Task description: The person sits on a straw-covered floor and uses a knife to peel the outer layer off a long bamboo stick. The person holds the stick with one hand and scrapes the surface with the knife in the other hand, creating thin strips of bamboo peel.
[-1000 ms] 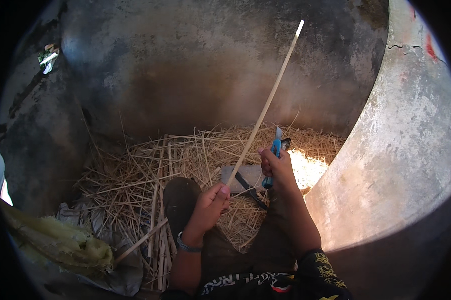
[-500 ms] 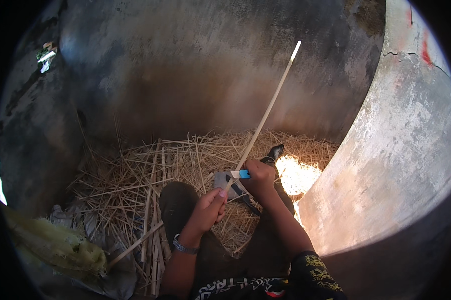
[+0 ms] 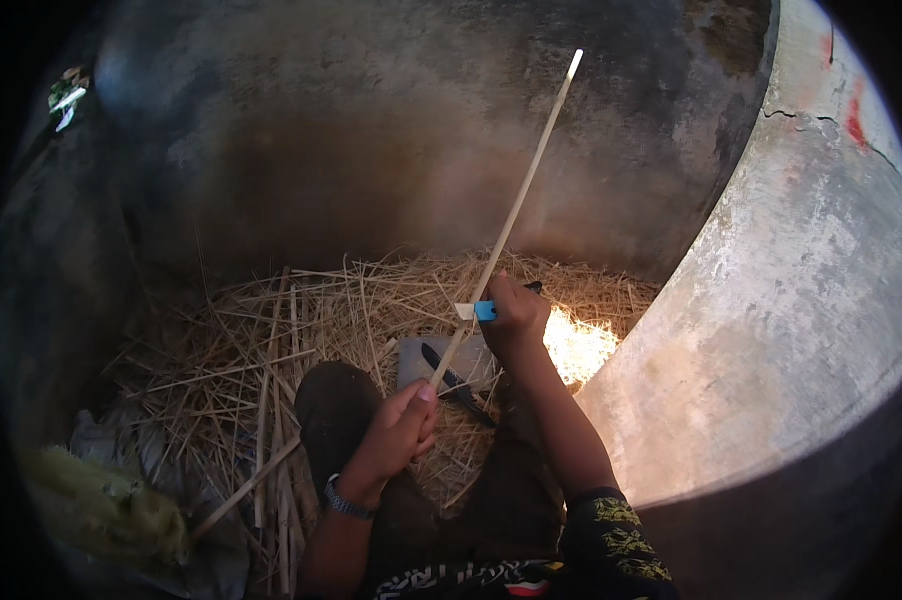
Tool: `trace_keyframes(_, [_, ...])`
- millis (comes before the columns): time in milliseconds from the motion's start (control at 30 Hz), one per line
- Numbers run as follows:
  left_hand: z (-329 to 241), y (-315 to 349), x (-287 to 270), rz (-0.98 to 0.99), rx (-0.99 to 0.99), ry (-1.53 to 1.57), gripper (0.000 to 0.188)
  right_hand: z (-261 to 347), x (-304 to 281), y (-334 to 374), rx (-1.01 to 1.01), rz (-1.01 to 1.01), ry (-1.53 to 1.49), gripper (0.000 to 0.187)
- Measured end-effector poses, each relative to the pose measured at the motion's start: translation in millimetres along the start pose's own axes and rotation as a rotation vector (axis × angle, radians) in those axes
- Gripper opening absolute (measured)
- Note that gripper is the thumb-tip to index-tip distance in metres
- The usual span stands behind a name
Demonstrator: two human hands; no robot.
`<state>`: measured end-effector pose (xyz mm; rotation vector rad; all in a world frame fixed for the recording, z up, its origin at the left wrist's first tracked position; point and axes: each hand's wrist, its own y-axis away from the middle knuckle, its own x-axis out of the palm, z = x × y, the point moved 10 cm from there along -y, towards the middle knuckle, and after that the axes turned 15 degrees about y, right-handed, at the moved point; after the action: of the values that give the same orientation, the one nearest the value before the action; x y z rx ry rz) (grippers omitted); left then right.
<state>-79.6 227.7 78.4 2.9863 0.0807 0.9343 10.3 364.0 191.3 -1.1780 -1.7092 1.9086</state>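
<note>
A long, thin, pale stick (image 3: 528,170) slants up and away to the right, its near end gripped in my left hand (image 3: 396,435). My left fingers are wrapped round it, thumb on top, above my knees. A little farther up the stick, my right hand (image 3: 517,315) is closed round a blue-handled cutter knife (image 3: 485,311). The pale, short blade crosses the stick and appears to touch it. Most of the knife's handle is hidden in my right fist.
Dry straw and loose stalks (image 3: 241,370) cover the ground. Between my legs lie a grey flat piece (image 3: 413,362) and a dark strap-like thing (image 3: 461,385). A yellowish bundle (image 3: 101,505) sits at lower left. A curved grey wall (image 3: 371,150) encloses the far side; a pale wall (image 3: 751,320) stands right.
My right hand and the knife have moved up the stick, away from my left hand, which keeps its grip. The whole view has shifted slightly.
</note>
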Motion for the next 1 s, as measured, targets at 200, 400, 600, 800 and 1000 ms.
trace_keyframes(200, [17.7,-2.0,8.0,0.034,-0.037,-0.026,0.032,-142.0,20.7,-66.8,0.304,0.028,0.445,0.011])
trace_keyframes(400, [21.7,2.2,-0.2,0.008,-0.048,-0.023,0.026,-203.0,-8.1,-83.6,0.478,0.144,0.537,0.02])
trace_keyframes(600, [-3.5,0.8,5.7,-0.063,0.172,-0.041,0.026,-41.1,-41.8,-28.6,-0.165,0.011,0.352,0.018])
trace_keyframes(800, [-2.0,-4.2,3.6,0.073,0.155,0.044,0.034,19.8,-51.0,-7.2,-0.257,0.1,0.336,0.016])
trace_keyframes(1000, [-17.7,6.4,12.5,0.125,0.309,-0.021,0.043,45.9,-67.5,1.5,-0.355,0.143,0.32,0.013])
